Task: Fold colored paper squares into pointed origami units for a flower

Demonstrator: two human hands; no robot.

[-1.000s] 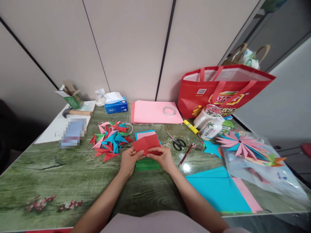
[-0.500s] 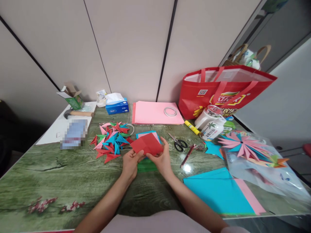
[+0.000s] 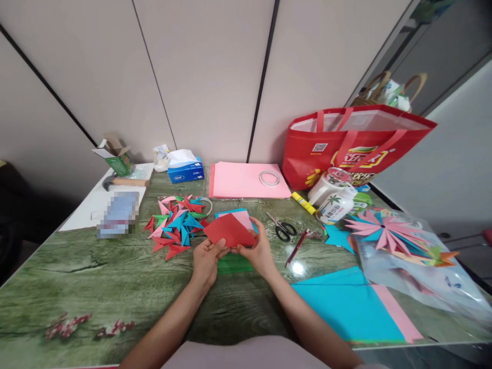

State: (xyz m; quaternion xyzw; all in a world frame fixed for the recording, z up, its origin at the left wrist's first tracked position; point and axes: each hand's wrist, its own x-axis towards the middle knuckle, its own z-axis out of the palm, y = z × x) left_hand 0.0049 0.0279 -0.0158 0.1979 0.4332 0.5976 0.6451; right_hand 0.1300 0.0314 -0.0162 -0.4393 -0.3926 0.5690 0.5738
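Note:
A red paper piece (image 3: 229, 229) is held between both hands above the middle of the table. My left hand (image 3: 206, 260) pinches its lower left edge with the thumb on top. My right hand (image 3: 262, 252) grips its lower right edge, fingers curled behind. Under and behind the red paper lie pink and blue sheets, and a green sheet (image 3: 234, 264) shows below between the hands. Left of them is a pile of folded paper stars (image 3: 180, 225) in red, blue, pink and green. Black-handled scissors (image 3: 285, 229) lie open to the right.
Pink sheets (image 3: 242, 180) with rings and a tissue box (image 3: 186, 169) stand at the back. On the right are a red bag (image 3: 303, 159), white bottle (image 3: 338, 204), glue stick (image 3: 303, 203), pen (image 3: 296, 248) and blue sheets (image 3: 346, 302). A hammer (image 3: 128, 182) lies at the left.
The red paper has shifted slightly left and tilted lower, showing more of the pink sheet behind it. Both hands still hold it.

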